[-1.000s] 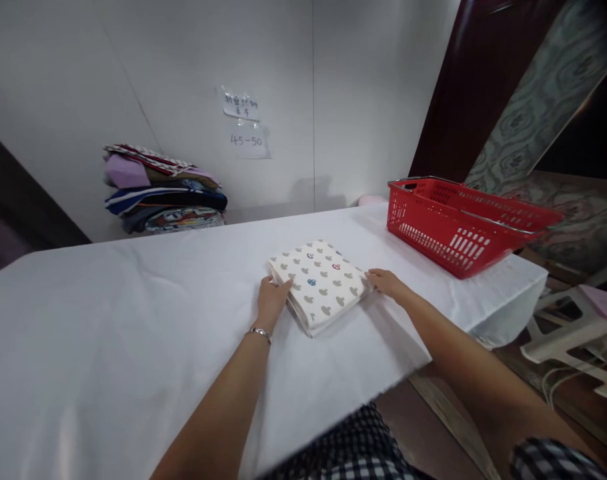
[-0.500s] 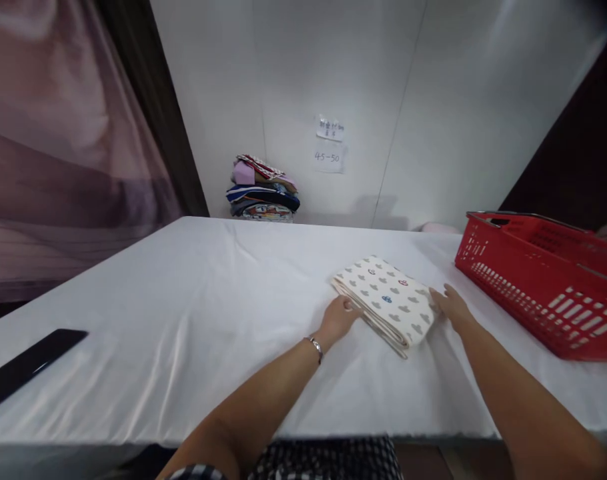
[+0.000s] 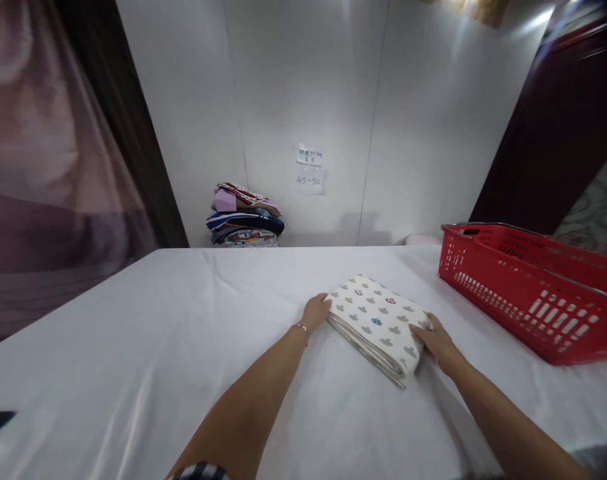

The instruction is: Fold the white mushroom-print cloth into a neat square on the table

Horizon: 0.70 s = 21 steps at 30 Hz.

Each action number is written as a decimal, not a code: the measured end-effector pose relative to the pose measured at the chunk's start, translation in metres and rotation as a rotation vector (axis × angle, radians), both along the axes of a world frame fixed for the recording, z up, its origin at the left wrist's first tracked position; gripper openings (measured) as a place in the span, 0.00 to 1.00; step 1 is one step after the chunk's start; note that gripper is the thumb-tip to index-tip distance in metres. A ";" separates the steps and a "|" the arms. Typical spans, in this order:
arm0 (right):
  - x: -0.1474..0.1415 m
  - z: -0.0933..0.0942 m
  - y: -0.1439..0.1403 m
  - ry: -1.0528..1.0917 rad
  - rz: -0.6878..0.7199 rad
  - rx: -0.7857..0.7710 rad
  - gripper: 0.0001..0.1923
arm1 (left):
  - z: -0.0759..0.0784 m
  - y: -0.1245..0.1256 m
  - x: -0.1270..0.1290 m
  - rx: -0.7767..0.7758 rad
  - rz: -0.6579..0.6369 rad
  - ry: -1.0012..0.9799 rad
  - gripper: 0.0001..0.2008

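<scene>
Now: both hands (image 3: 317,311) (image 3: 436,339) flat vs folded cloth (image 3: 378,320), white table (image 3: 183,347); red basket (image 3: 528,287) rt, clothes stack (image 3: 244,217) by wall.

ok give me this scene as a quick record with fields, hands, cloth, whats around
left hand: on the left edge of the folded cloth
right hand: on the cloth's right corner
folded cloth: white with small printed shapes, flat on the table
table: white cover
red basket: right of the cloth, apart from it
stack of fabrics: by the far wall
paper notes: on the wall

Both arms outstretched, left hand (image 3: 315,311) flat, right hand (image 3: 435,339) loosely spread
</scene>
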State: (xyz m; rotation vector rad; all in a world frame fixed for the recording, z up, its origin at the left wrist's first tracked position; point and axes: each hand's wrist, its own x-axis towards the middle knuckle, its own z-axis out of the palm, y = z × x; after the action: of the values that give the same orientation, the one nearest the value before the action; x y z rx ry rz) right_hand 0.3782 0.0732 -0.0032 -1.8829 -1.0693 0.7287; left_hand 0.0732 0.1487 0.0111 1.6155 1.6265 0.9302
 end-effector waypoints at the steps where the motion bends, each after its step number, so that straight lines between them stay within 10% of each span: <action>1: 0.002 -0.001 0.006 -0.017 0.003 0.002 0.44 | -0.002 -0.005 0.001 -0.012 -0.002 0.005 0.14; 7: 0.018 -0.003 0.039 0.174 0.183 0.068 0.42 | -0.019 -0.070 -0.007 -0.120 -0.047 -0.083 0.19; 11: 0.022 0.003 0.052 -0.191 0.262 -0.019 0.32 | -0.009 -0.097 -0.019 -0.112 -0.014 -0.054 0.19; 16: -0.010 0.028 0.057 -0.703 0.375 0.133 0.28 | 0.025 -0.068 0.006 0.293 -0.129 0.195 0.19; 21: -0.057 0.041 0.066 -0.864 0.535 0.144 0.30 | 0.030 -0.017 0.054 0.347 -0.257 0.468 0.23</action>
State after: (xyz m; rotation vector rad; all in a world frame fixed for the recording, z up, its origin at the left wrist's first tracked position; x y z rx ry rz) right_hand 0.3213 0.1392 0.0380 -1.8123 -2.1511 0.0567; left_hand 0.1274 0.1316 0.0409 2.3600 1.5496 0.7650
